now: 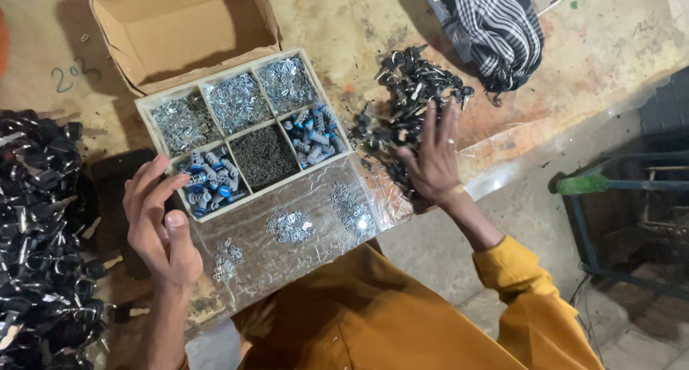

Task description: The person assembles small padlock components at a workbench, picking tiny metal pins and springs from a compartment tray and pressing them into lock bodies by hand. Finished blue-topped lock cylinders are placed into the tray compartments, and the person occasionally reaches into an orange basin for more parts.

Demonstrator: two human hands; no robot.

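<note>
My right hand (434, 158) lies flat, fingers spread, on the heap of black keys (409, 101) toward the worktop's far right, gripping nothing I can see. My left hand (161, 223) hovers loosely open and empty just beside the near-left corner of the six-compartment sorting tray (244, 129), by its blue-capped cylinders (209, 181).

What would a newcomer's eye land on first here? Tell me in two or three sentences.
First, the six-compartment tray at centre, filled with small silvery metal parts, dark springs and blue-and-silver pieces. Next, the right hand reaching into a pile of black keys to the tray's right, while the left hand hovers open at the tray's left corner. A checked cloth lies top right.
</note>
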